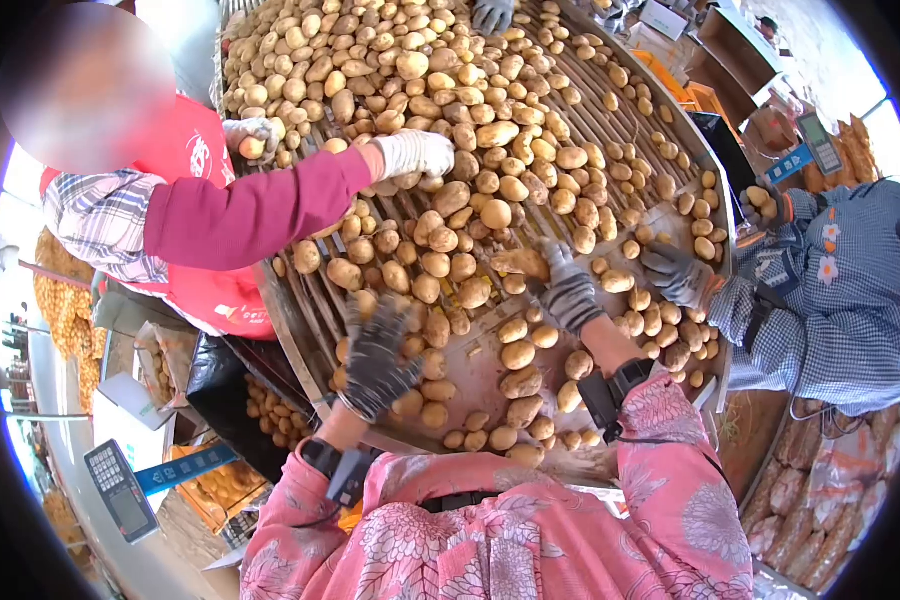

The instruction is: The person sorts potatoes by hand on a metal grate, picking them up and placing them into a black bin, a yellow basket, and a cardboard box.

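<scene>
- We're looking down on a slatted metal table (478,375), its potatoes (496,213) heaped thickest towards 12 o'clock and scattered more loosely towards 6.
- At 8 o'clock from centre we have the left hand (382,360), striped glove, fingers spread wide above potatoes; we see nothing in its grip.
- At 3 o'clock comes the right hand (573,297), fingers extended, a long brown potato (520,263) right by the fingertips; touching or not, we can't tell.
- Between the two hands we get a dusty patch of flat metal, room to slide sideways, with potatoes bordering it.
- The table's raised rim curves near the left wrist at 8 o'clock, and round the far side at 3.
- Tighter at 11 o'clock: a co-worker's white-gloved hand (417,155) reaches across the heap. At 3, another co-worker's grey-gloved hand (675,272) sits near the right hand.
- Up at 12 o'clock, one more dark glove (493,15) is cut off by the top edge.
- The pink floral jacket (470,545) hides part of the near rim at 6; the scale panel (120,490) at 8 is too small to read.
</scene>
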The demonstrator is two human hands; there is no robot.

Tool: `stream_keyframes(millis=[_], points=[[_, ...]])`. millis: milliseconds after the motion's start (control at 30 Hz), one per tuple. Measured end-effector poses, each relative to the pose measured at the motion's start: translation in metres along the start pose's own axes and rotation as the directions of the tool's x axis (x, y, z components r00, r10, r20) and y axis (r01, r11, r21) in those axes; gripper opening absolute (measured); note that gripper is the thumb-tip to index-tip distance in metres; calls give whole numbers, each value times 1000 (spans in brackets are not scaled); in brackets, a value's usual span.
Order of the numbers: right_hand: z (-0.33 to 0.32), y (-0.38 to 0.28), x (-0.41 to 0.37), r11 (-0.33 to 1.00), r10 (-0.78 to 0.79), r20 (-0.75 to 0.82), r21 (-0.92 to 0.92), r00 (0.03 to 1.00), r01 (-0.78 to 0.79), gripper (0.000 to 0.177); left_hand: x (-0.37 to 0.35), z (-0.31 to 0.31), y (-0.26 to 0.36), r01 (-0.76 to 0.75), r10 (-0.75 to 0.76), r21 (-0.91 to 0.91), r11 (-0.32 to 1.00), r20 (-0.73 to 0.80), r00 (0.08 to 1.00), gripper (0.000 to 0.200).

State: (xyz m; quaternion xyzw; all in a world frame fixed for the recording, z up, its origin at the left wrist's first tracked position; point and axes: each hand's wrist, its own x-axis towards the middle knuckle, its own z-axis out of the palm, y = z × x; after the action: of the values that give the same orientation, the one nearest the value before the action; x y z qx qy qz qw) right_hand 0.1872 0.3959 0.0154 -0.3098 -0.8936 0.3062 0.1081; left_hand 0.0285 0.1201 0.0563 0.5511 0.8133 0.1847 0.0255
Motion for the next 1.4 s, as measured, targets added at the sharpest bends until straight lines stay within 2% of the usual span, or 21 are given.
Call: stream_keyframes(millis=[100,200,233,333,433,533,600,700,800,867,933,1000,1067,1133,1167,1200,1233,1267,1300,1333,1400], points=[[9,22,-21,987,-52,76,-145,996,63,62,9,1,26,64,-39,-211,975,118,992,56],[5,16,-19,997,-38,125,-64,991,47,62,40,3,27,-28,33,-149,989,32,999,49],[-2,4,-17,989,-48,110,-131,993,62,61,58,7,22,3,14,-330,944,48,999,41],[-8,-15,0,950,-200,50,-235,979,206,58,119,25,11,96,-92,-363,927,29,995,46],[-13,-40,27,912,-232,245,-281,941,298,48,184,43,-4,186,-195,-127,974,-59,979,49],[-17,-60,46,897,-84,357,-379,930,227,46,222,53,-10,395,-383,24,918,300,873,65],[-17,-57,46,887,-73,341,-408,937,218,44,232,48,-5,370,-395,136,919,340,854,67],[-15,-53,47,890,-8,315,-430,949,151,44,233,57,-18,310,-333,123,943,287,898,64],[-19,-55,50,914,121,352,-405,928,35,72,241,56,-23,293,-258,-49,955,352,900,61],[-25,-55,50,913,153,386,-407,910,19,72,242,48,-15,258,-224,-31,966,408,885,57],[-16,-40,49,906,66,314,-417,947,75,50,234,57,-21,233,-197,-41,972,403,894,54],[2,1,48,910,-86,207,-381,975,161,53,218,63,-25,186,-115,-144,972,394,912,57],[4,29,41,973,-17,99,230,995,-7,55,194,56,-20,231,-131,-165,959,465,876,57],[-12,26,20,683,91,110,716,990,-142,52,166,55,-16,333,-99,-774,539,334,937,54],[-7,39,3,410,100,128,898,987,-158,52,150,50,-15,259,-43,-836,484,273,961,51],[-16,31,-10,95,100,148,983,984,-157,52,134,48,-6,288,-65,-938,192,281,957,55],[-23,29,-19,82,21,90,992,996,-92,56,117,43,6,403,-53,-885,-234,425,903,54],[-28,22,-33,-130,-28,237,963,971,-238,62,93,41,21,435,17,-653,-620,543,840,53],[-37,6,-43,-187,3,249,951,968,-244,61,82,44,31,411,28,-838,-358,430,902,59],[-45,-10,-50,-247,30,262,937,965,-247,60,77,38,42,406,21,-841,-359,427,904,59],[-55,-32,-60,-280,48,314,915,948,-289,58,63,23,62,476,272,-385,-791,475,837,63]])
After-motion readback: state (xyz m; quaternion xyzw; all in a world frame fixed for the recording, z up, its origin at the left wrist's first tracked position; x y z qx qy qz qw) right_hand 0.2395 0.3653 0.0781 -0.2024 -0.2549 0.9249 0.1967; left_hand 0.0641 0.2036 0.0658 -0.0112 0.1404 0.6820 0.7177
